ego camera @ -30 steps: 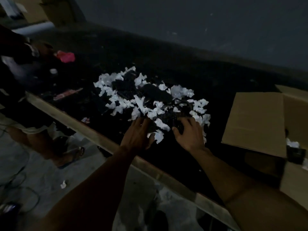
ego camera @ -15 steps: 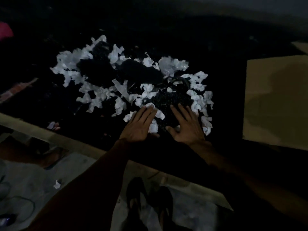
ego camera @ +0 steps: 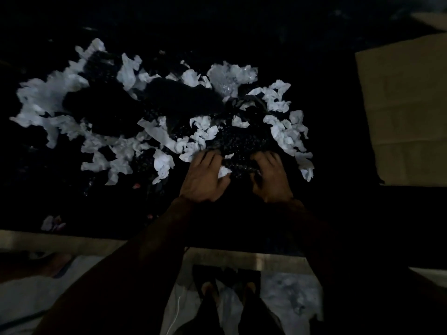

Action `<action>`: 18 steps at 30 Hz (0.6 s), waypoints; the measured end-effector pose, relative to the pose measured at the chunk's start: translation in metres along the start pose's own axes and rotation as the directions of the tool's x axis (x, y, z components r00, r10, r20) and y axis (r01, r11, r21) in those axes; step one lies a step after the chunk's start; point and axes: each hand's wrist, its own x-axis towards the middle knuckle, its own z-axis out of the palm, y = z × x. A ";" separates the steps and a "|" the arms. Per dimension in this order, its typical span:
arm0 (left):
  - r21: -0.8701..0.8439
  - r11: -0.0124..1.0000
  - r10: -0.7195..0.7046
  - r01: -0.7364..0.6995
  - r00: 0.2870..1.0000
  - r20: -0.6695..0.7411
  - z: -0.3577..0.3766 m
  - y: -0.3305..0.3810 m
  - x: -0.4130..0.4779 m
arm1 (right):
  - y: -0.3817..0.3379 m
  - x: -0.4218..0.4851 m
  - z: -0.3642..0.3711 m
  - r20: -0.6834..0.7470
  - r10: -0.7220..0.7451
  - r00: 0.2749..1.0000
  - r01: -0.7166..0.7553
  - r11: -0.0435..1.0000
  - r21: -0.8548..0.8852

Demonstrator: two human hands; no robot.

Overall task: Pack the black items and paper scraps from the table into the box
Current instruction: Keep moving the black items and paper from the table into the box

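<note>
White paper scraps [ego camera: 159, 134] lie spread over the dark table, mixed with black items. One large black item [ego camera: 179, 97] sits in the middle of the pile. A black bumpy, glinting item [ego camera: 242, 143] lies at the pile's near right. My left hand [ego camera: 204, 175] and my right hand [ego camera: 271, 176] sit side by side at its near edge, fingers curled into it, with a paper scrap by my left thumb. The cardboard box flap [ego camera: 406, 112] lies to the right, apart from the pile; the box's inside is out of view.
A crumpled clear plastic piece [ego camera: 227, 78] lies at the pile's far side. The table's pale front edge [ego camera: 60, 240] runs below my arms, with a small scrap [ego camera: 50, 222] near it. My feet [ego camera: 227, 293] show on the floor below. The scene is very dark.
The camera has tilted down and closer over the pile. Both hands, flat on the pile's near edge before, have slid slightly forward and curled their fingers into the black bumpy item.
</note>
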 end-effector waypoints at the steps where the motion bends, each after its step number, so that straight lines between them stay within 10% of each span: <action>1: -0.035 0.999 -0.019 0.019 1.000 0.011 -0.002 0.002 0.002 | -0.004 0.002 -0.002 0.027 0.051 0.998 -0.052 0.999 0.013; 9: -0.275 0.954 -0.122 0.121 0.992 0.015 -0.011 0.007 -0.004 | -0.009 0.005 0.001 0.042 0.121 0.992 -0.122 0.992 0.022; 18: 0.000 0.983 -0.184 0.185 0.980 -0.074 -0.014 0.005 -0.022 | -0.019 0.007 -0.009 0.013 0.188 0.982 -0.189 0.978 0.089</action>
